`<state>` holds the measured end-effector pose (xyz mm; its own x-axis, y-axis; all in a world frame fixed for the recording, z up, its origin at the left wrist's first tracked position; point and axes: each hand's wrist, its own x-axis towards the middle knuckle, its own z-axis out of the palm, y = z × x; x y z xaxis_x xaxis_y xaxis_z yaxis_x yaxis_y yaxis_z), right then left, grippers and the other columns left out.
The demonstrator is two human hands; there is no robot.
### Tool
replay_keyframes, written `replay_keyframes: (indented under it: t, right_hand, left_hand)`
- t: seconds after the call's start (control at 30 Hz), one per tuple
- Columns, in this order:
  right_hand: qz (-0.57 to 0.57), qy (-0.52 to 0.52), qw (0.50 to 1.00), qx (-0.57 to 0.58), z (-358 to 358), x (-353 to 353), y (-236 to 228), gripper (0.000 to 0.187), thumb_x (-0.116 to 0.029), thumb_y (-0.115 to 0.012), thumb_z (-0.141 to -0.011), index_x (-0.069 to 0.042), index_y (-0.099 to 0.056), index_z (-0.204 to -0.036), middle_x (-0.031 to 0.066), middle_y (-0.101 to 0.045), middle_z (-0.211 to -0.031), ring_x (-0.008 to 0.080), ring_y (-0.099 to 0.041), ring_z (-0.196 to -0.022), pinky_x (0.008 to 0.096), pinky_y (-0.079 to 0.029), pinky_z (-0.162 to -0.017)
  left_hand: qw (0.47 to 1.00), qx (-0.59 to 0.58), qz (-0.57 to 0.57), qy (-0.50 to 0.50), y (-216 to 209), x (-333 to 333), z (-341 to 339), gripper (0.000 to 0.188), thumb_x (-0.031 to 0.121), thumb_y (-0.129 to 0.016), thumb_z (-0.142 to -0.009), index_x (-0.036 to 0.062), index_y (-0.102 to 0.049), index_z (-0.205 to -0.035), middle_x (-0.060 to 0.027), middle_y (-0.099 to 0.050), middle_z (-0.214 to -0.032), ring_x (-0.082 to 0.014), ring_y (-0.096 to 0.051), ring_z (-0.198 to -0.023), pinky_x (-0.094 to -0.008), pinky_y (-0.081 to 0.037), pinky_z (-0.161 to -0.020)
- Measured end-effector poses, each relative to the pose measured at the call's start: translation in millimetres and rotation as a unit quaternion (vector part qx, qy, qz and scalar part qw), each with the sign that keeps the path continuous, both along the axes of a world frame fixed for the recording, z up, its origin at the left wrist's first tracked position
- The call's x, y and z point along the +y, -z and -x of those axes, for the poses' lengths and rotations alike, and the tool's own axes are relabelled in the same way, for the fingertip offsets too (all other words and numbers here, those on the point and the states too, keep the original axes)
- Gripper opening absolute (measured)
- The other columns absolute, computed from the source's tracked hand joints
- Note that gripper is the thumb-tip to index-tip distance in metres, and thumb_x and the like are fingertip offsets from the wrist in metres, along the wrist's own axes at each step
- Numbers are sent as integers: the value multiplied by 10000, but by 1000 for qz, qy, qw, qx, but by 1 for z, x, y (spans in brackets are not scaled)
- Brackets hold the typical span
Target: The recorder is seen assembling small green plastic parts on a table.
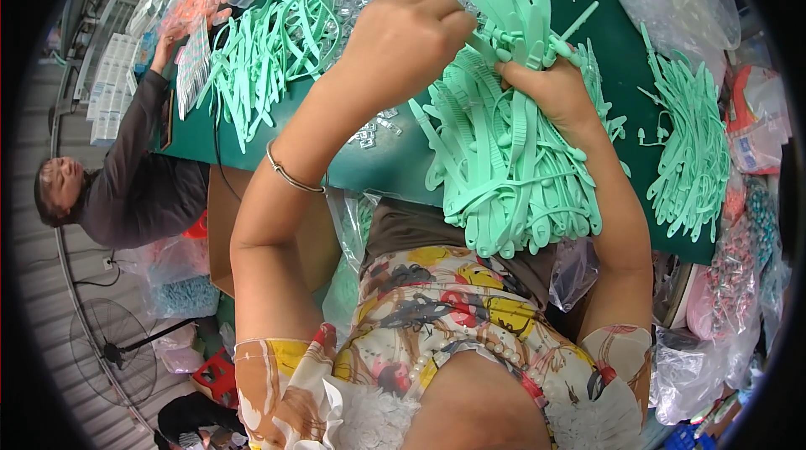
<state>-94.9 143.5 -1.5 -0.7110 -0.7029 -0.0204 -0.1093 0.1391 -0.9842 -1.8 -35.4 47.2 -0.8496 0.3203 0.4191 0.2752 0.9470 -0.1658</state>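
A bundle of mint-green ridged straps (pixel 520 181) lies over the green table's (pixel 399 169) near edge, its long axis running away from the body. The right hand (pixel 554 95), nearer, closes around straps toward the far end; the left hand (pixel 411 40) curls just beside, its grasp hidden.

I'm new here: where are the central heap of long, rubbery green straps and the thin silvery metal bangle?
Central green strap heap (pixel 508 190): head view, its middle.
Thin metal bangle (pixel 282 172): head view, its band.
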Motion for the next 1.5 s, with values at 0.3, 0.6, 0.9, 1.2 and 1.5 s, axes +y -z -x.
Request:
replay_keyframes:
  t: [0.3, 0.6, 0.9, 1.2, 1.5]
  right_hand:
    - [67, 8, 995, -75, -1, 2, 2, 191, -120, -662, -748, -16, -608, -899, 25, -600, -730, 97, -548, -662, 239, -428, -617]
    - [34, 0, 997, -74, 0, 3, -2, 196, -126, -660, -748, -19, -600, -900, 21, -595, -728, 96, -540, -672, 235, -421, -627]
    - [75, -6, 995, -67, -1, 2, 7, 215, -118, -645, -767, -17, -631, -956, 12, -618, -815, 81, -551, -725, 239, -436, -657]
    - [89, -18, 993, -77, -1, 2, 5, 249, -118, -681, -763, -30, -633, -990, 8, -623, -875, 83, -568, -783, 233, -451, -683]
    - [70, -25, 988, -134, -2, 3, -6, 310, -143, -690, -754, -17, -608, -1025, 25, -613, -885, 95, -572, -768, 243, -463, -673]
  left_hand:
    - [500, -203, -839, -64, 42, -17, -2, 301, 230, -553, -902, -34, -559, -1046, -72, -624, -885, -129, -598, -702, -228, -471, -560]
    - [572, -222, -786, -77, 39, -16, 1, 193, 206, -568, -892, 15, -588, -881, -36, -594, -737, -104, -535, -588, -225, -428, -516]
    - [917, -3, -387, -98, 44, 16, 5, 178, 149, -602, -820, -23, -610, -775, -47, -516, -569, -82, -447, -489, -267, -361, -452]
    - [800, -125, -580, -88, 45, 31, 14, 205, 174, -600, -796, -23, -624, -746, -68, -557, -553, -113, -500, -503, -291, -397, -481]
    - [653, -72, -752, -58, 50, 34, 2, 186, 160, -572, -869, -8, -609, -798, 37, -502, -648, -27, -384, -568, -188, -286, -501]
